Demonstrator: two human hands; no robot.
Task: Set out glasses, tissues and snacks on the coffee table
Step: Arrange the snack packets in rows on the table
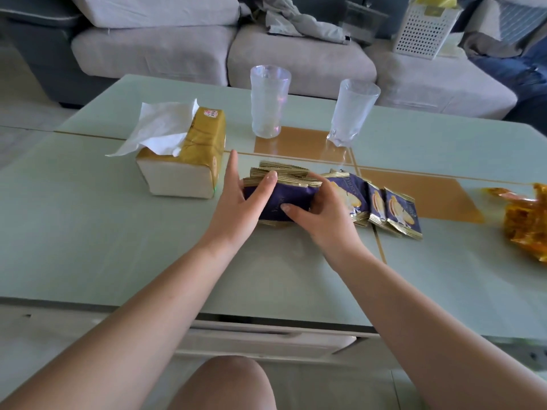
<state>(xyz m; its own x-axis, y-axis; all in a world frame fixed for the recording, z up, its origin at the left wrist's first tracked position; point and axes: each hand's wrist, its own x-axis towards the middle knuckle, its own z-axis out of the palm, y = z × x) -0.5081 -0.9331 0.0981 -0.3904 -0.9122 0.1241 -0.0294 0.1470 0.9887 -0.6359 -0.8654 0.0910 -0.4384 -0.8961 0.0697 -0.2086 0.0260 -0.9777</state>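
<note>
At far left on the coffee table [88, 232] we note a tissue pack [189, 161], one sheet pulled up from its top. Just right of it, the left hand [236, 199] lies with straight fingers against the left side of a stack of purple snack packets [284, 193]. The right hand [322, 211] curls its fingers and thumb around the stack's right side, gripping it. Behind stand two clear glasses, one [270, 100] upright, the other [352, 112] seemingly tilted, possibly lens distortion. More packets [396, 211] lean in a row to the right. An orange bag [524, 220] lies at far right.
</note>
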